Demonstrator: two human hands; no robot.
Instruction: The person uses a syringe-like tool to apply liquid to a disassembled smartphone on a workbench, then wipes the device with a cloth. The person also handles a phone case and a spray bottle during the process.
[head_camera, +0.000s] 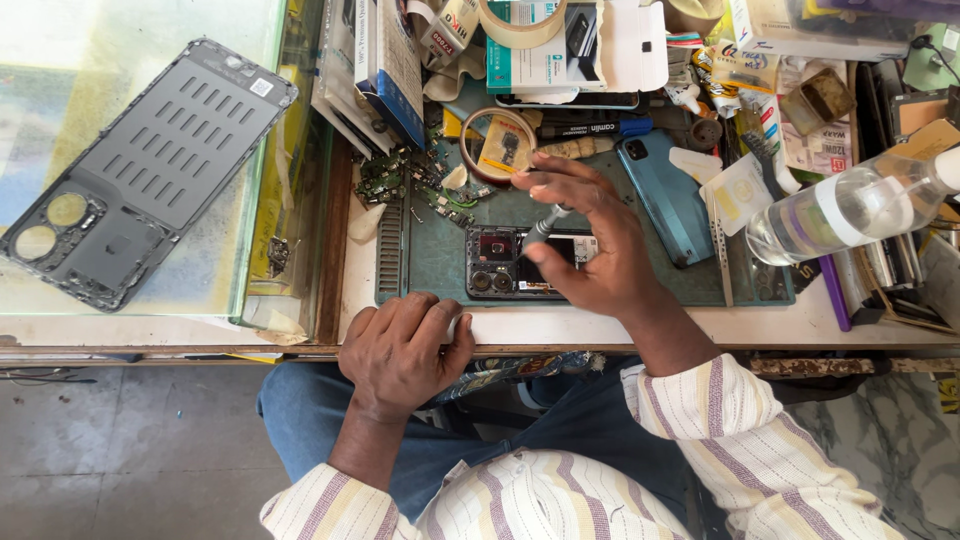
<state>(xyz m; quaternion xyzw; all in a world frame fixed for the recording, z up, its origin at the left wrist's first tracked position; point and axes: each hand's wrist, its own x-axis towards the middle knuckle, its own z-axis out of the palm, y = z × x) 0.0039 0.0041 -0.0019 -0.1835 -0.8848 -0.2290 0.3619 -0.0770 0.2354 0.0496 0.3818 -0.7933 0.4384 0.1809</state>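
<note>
An opened black phone (500, 262) lies on a green work mat (440, 255), its camera end to the left. My right hand (590, 235) holds a thin grey screwdriver (545, 228) upright over the phone, fingers spread above it. My left hand (405, 350) rests curled on the white table edge (560, 328) just in front of the phone, holding nothing that I can see. A blue phone (665, 195) lies on the mat to the right of my right hand.
A grey phone back frame (150, 165) lies on a glass counter at left. Small circuit boards (405, 180), a tape roll (497, 145), boxes and packets crowd the back. A clear plastic bottle (850, 210) lies at right.
</note>
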